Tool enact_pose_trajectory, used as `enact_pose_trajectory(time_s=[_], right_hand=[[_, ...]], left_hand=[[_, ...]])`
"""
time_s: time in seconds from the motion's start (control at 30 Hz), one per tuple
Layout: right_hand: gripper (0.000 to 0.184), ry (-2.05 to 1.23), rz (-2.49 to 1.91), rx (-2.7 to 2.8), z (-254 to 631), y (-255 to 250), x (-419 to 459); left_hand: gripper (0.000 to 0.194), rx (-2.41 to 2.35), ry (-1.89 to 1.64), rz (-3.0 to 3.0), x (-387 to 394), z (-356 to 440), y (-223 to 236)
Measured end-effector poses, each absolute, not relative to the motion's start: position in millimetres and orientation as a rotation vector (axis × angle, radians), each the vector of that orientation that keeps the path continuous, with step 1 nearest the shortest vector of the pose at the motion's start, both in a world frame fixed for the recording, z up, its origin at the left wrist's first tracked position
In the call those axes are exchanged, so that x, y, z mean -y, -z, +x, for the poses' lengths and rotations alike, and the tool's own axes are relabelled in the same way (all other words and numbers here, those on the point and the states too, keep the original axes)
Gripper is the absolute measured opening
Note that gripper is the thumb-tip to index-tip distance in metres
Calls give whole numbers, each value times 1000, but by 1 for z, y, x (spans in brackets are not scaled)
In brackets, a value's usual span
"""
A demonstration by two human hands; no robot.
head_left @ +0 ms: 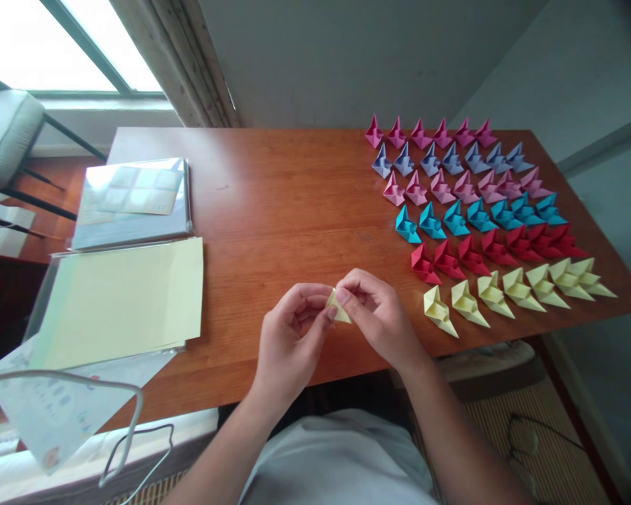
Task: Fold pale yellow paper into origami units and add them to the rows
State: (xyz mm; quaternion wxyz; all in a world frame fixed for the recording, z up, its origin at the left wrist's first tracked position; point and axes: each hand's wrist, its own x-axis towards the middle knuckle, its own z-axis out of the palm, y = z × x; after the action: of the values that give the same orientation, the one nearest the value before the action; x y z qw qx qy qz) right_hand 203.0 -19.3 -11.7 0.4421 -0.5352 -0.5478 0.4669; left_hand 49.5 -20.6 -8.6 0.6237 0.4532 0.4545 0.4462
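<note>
Left hand (289,340), right hand (377,314) — pinching yellow paper (339,312), wooden table (284,203) below

Printed sheet (66,421), white, one, lower left, lying partly beneath pale yellow paper (126,301): is bearing faint bluish characters, appearing too small and blurred for reading. Legible text: none.

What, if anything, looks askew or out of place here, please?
The printed sheet at lower left looks askew: it lies slanted, partly under the yellow paper, with one corner jutting past the front edge of the table.
</note>
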Motion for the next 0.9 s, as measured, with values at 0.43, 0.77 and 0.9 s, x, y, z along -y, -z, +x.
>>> enact_pose_trajectory(time_s=[0.43,0.77,0.9], right_hand=[[22,-1053,-1327,1275,198,21,18],[22,-1109,-1320,1253,201,18,24],[16,-1105,-1366,1257,201,23,26]], left_hand=[[21,-1071,-983,875,15,53,7],[19,-1107,-968,893,11,51,8],[21,-1119,-1024,899,12,54,9]])
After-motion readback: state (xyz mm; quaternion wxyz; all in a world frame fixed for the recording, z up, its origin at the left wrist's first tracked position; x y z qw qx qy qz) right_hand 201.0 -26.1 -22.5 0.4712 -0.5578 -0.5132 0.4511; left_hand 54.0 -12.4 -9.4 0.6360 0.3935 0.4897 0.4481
